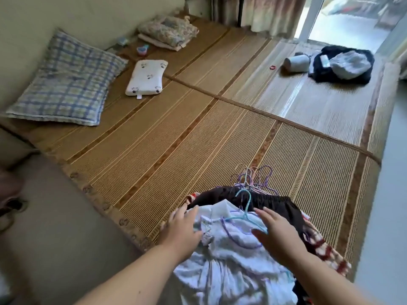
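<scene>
Our two arms rose from the bottom of the frame. The left hand [182,227] rested on the left edge of the white garment [231,256], fingers loosely together. The right hand [275,230] lay flat, fingers spread, touching the blue hanger [246,209]. The garment sat bottom centre on the woven mat [176,139]. A plaid pillow [66,82] lay upper left and dark clothes [343,62] upper right, both well apart.

A pile of clothes [231,263] lies at the near edge of the bed [198,128], with hangers [253,180] at its far side. The left hand [182,230] rests on the pile's left part and the right hand [277,232] on its right part. A large pillow [66,82] lies at the left edge, with a small pillow [147,77] just right of it. Folded bedding [168,33] lies behind both, at the far edge. A heap of clothing [323,72] sits in the far right corner, with a canister [296,62] just left of it.
</scene>
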Demonstrator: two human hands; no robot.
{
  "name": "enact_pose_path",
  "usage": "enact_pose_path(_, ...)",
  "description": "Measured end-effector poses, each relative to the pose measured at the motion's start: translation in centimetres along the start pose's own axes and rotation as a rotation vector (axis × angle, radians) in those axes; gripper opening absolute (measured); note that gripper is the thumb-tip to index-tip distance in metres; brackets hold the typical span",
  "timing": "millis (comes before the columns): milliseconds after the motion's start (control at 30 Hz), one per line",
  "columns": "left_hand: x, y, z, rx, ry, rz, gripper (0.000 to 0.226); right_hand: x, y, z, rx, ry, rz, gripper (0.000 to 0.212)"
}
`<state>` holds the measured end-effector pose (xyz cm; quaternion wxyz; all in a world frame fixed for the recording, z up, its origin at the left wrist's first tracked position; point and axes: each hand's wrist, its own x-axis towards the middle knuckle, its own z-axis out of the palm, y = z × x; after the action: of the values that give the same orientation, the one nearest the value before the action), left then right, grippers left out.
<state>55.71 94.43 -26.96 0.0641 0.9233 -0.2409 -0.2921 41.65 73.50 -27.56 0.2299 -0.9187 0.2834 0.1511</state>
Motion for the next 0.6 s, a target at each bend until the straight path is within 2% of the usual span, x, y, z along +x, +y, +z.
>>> enact_pose_path(100,-3.3,-2.0,-4.4,0.021,0.087,0.022,0.072,0.0,-8.1,-3.1,-0.099,0.024,-0.274,0.060)
enact_pose_path(233,-9.1,-6.0,-12.2,0.069,0.270,0.002,0.072,-1.4,-20.4,-6.8,-0.101,0.059,-0.605,0.059)
enact_pose_path(433,-22.5,-15.4,-23.1,0.123,0.615,-0.226,0.071,-7.8,-39.3,-10.0,-0.073,0.131,-1.050,0.061)
enact_pose_path(600,-34.7,-23.1,-28.1,0.139,0.915,-0.411,0.073,-15.8,-53.2,-10.6,-0.009,0.148,-1.328,0.062)
